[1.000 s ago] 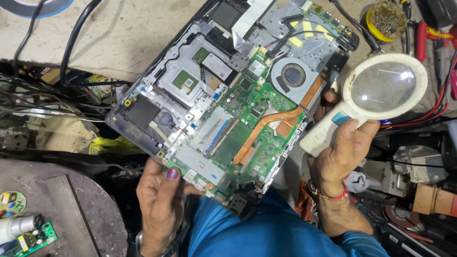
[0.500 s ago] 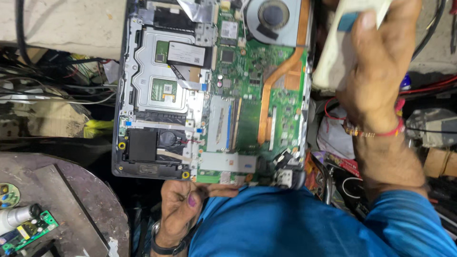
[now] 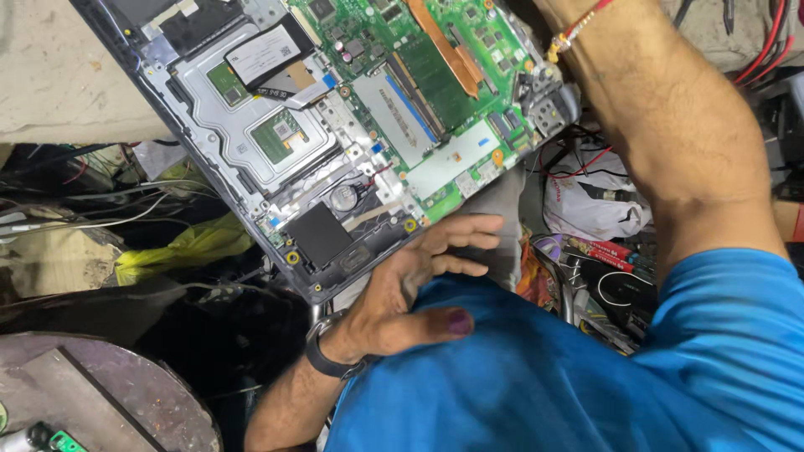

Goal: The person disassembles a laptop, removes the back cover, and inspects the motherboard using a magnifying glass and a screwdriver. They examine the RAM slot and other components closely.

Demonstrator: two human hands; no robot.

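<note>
Cluttered with loose wires (image 3: 75,209) and a crumpled yellow bag (image 3: 180,247), the bench (image 3: 59,75) carries an opened laptop (image 3: 335,125) lying diagonally, circuit boards facing up, its near corner overhanging the front edge of the bench. Left hand (image 3: 402,293) rests at that overhanging corner with fingers (image 3: 465,243) open and spread flat, gripping nothing, apparently to steady the chassis. Right forearm (image 3: 678,125) crosses the laptop's right edge; its hand is out of frame.
</note>
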